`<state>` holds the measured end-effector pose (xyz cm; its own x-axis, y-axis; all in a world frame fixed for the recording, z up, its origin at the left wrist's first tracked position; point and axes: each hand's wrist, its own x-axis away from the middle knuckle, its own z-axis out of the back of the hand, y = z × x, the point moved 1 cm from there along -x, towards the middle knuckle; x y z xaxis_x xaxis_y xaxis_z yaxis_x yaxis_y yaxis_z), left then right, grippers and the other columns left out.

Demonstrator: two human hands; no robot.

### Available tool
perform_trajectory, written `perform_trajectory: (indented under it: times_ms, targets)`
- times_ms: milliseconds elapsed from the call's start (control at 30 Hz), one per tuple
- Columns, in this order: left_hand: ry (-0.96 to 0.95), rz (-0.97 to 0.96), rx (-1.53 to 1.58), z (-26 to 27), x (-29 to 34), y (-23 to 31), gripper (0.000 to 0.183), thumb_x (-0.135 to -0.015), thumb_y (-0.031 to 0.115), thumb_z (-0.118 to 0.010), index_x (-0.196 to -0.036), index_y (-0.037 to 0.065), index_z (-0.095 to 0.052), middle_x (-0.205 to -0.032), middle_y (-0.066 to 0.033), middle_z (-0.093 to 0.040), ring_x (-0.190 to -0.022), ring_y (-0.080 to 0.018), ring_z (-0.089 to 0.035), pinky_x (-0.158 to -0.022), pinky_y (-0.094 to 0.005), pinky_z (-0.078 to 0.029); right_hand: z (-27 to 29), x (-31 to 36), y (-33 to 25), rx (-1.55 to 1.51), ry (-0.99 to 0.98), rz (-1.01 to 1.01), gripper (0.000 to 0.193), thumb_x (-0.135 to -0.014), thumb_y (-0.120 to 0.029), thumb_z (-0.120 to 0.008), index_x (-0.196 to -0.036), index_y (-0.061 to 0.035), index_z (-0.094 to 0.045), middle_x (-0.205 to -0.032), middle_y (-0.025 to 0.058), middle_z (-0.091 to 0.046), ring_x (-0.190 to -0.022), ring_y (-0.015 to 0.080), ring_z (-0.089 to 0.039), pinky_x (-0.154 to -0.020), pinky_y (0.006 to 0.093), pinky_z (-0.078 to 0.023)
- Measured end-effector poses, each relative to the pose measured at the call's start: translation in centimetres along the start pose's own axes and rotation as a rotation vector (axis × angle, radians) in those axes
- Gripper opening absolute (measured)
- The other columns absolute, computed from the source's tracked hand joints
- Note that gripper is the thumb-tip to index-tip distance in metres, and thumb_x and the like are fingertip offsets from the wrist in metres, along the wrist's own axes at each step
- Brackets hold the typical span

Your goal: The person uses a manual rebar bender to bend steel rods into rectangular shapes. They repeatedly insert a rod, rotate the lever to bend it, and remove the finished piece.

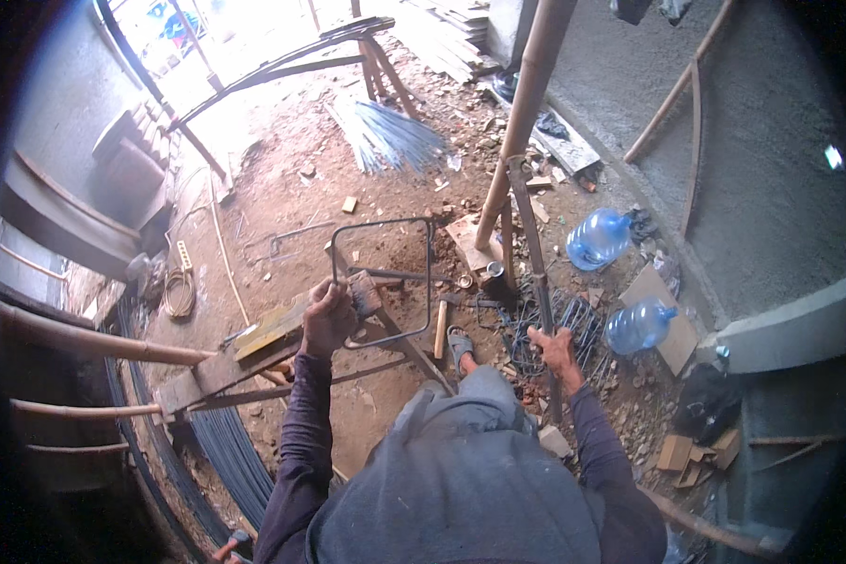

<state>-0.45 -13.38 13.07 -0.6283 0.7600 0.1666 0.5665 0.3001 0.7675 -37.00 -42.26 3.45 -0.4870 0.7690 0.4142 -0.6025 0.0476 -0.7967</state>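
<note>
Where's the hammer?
In the head view, the hammer lies on the ground near the middle, left of the sandaled foot and right of the metal rectangle in the left hand.

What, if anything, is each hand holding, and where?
Left hand: a rectangular bent-rod frame, by its left side. Right hand: a long metal bar, toward its lower end.

The wire frame (430,273) near the centre is black; the long bar (543,291) at three o'clock is dark. Farther that way, the water jugs (599,239) are see-through blue. Sleeves (306,423) at seven and four are dark purple, the shirt (470,489) at six slate blue, the pole (528,103) at one tan, the soil (282,188) at ten reddish brown.
</note>
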Motion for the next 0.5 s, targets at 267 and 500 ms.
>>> perform_trajectory:
  times_ms: [267,500]
  targets:
    - [-0.129,-0.248,-0.992,-5.8,-0.1,-10.6,0.025,-0.097,0.021,-0.061,-0.107,-0.001,-0.065,-0.085,-0.0144,-0.064,-0.076,-0.0196,-0.06,-0.069,-0.0355,-0.049,-1.9,2.7,12.2,0.326,0.018,-0.19,0.033,-0.074,-0.025,-0.085,-0.071,0.0017,-0.066,-0.063,0.0092,-0.066,-0.056,0.0182,-0.062,-0.053,0.0375,-0.048]
    - [-0.393,0.096,-0.768,-16.1,-1.4,-21.6,0.051,-0.1,0.036,-0.059,-0.128,-0.007,-0.057,-0.122,-0.0252,-0.065,-0.119,-0.033,-0.061,-0.102,-0.0407,-0.045,-2.6,11.4,36.6,0.642,-0.226,-0.459,0.025,-0.081,-0.021,-0.074,-0.093,0.0009,-0.074,-0.078,0.0148,-0.071,-0.073,0.0264,-0.068,-0.061,0.0443,-0.051]
